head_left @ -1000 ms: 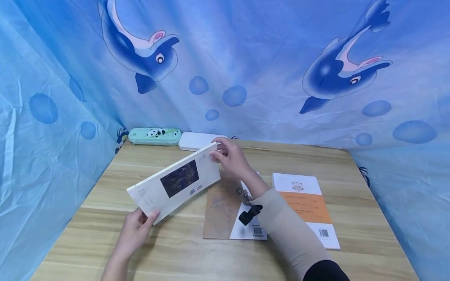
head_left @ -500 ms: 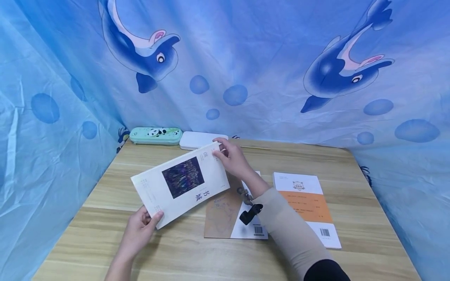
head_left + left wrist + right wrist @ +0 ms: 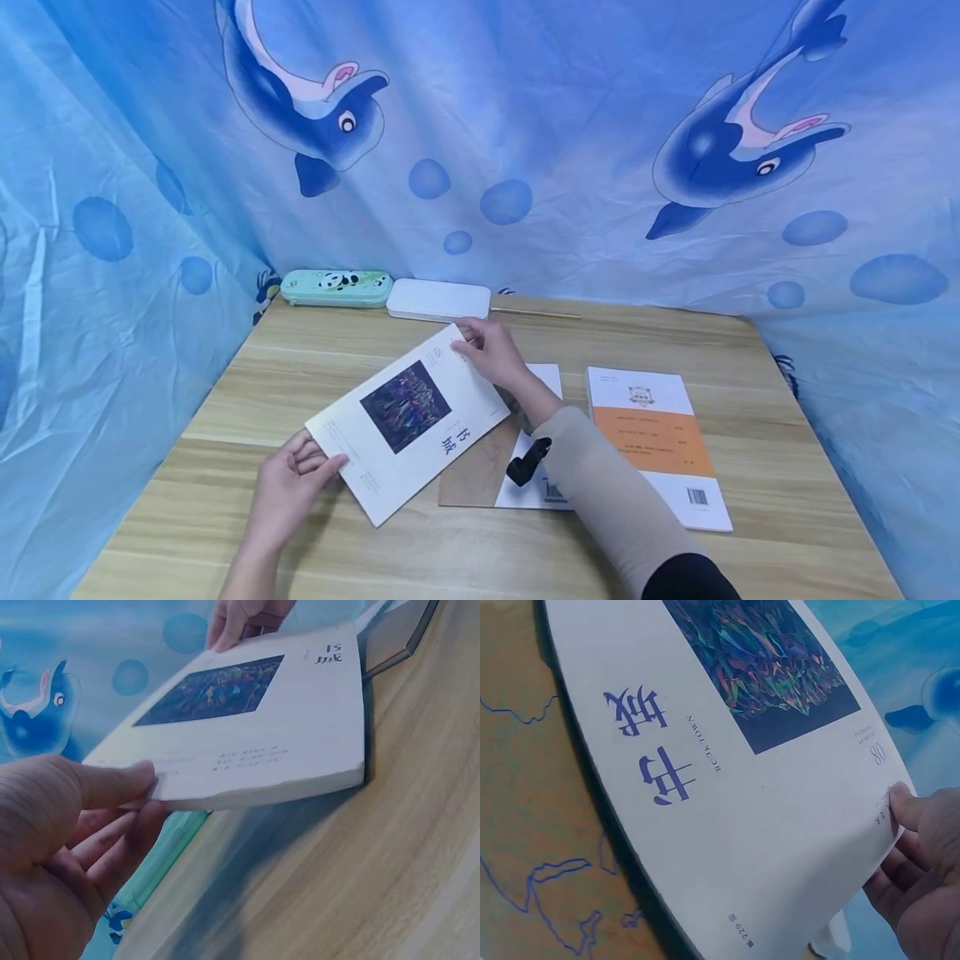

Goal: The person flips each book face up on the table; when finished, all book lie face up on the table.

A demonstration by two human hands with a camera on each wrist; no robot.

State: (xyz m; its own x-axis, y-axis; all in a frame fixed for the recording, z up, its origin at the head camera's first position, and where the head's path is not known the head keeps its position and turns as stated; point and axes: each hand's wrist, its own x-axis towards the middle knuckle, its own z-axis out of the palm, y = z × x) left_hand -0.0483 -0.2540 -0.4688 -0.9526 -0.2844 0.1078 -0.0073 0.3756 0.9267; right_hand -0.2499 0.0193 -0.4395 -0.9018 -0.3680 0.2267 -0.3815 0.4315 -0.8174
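Note:
Between both hands is a white magazine (image 3: 420, 417) with a dark colourful picture and Chinese lettering on its cover, held above the table at a slant. My left hand (image 3: 288, 483) pinches its near left corner, thumb on top and fingers beneath, as the left wrist view shows of the magazine (image 3: 300, 742). At the far right corner my right hand (image 3: 491, 354) pinches the edge, thumb on the cover (image 3: 802, 795). Under the magazine's right end lies a brown and white book (image 3: 472, 475), partly hidden by the magazine and the right forearm.
A white and orange book (image 3: 660, 425) lies on the wooden table (image 3: 780, 500) at the right. Along the back stand a green panda pencil case (image 3: 337, 288), a white flat case (image 3: 438, 300) and a thin stick (image 3: 536, 313). Blue dolphin-print cloth (image 3: 570, 125) hangs behind.
The magazine has tipped from steep to flatter, its cover turning upward, and has come lower and slightly right. Both hands keep their hold and move along with it.

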